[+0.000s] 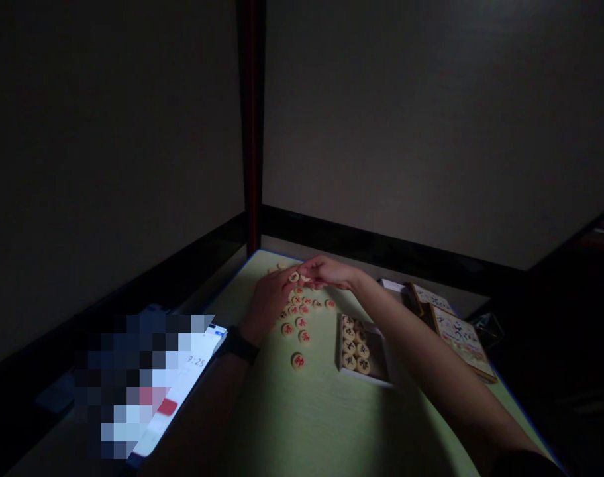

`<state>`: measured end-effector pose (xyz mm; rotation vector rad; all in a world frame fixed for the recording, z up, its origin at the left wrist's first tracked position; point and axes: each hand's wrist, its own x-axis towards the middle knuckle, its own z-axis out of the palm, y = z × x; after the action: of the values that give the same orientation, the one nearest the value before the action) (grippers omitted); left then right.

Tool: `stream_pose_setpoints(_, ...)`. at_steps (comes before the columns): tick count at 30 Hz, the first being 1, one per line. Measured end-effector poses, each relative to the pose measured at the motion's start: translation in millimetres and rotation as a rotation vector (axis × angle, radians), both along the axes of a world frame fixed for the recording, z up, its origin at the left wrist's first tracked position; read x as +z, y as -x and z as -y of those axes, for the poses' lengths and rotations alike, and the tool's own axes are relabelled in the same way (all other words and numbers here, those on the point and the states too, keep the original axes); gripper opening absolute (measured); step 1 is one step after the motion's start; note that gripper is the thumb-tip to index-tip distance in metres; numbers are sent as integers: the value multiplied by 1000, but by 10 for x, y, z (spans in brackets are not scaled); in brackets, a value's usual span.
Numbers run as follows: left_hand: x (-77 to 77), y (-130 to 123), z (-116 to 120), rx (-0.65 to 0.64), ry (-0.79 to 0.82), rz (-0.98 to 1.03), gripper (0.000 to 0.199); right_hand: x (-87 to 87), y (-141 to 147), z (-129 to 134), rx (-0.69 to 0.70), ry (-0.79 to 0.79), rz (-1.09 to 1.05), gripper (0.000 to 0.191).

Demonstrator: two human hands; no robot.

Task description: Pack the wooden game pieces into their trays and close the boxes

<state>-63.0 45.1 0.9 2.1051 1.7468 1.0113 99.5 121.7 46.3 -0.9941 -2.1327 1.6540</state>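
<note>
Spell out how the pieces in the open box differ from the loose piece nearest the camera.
Marking: the boxed pieces bear dark characters, while the loose piece bears a red one.
Placement: the boxed pieces sit inside the open box; the loose piece lies directly on the green table.
Grouping: the boxed pieces are packed close in two columns, but the loose piece lies apart from its neighbours.
Shared: all are round and pale, characters facing up.
</note>
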Motion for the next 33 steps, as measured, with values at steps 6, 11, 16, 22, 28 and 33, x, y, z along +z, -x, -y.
stream_pose_setpoints(6,-7,129,-18,201,22,-143,30,-93,75,22,-14,-646,381,23)
stream_pose_setpoints(11,-29,169,-3,230,47,-238,25,-140,237,177,91,-861,535,21)
stream_pose_setpoints(16,-37,156,-7,168,52,-277,26,-119,365,343,208,-1071,825,31)
stream_pose_setpoints(22,-27,162,6,170,28,-238,23,-183,340,333,176,-1047,739,33)
stream_pose_setpoints(28,-68,153,-2,134,65,-283,23,-311,163,99,-10,-735,340,37)
stream_pose_setpoints(33,-99,139,-9,57,35,-268,23,-415,-1,-41,-91,-85,-82,28)
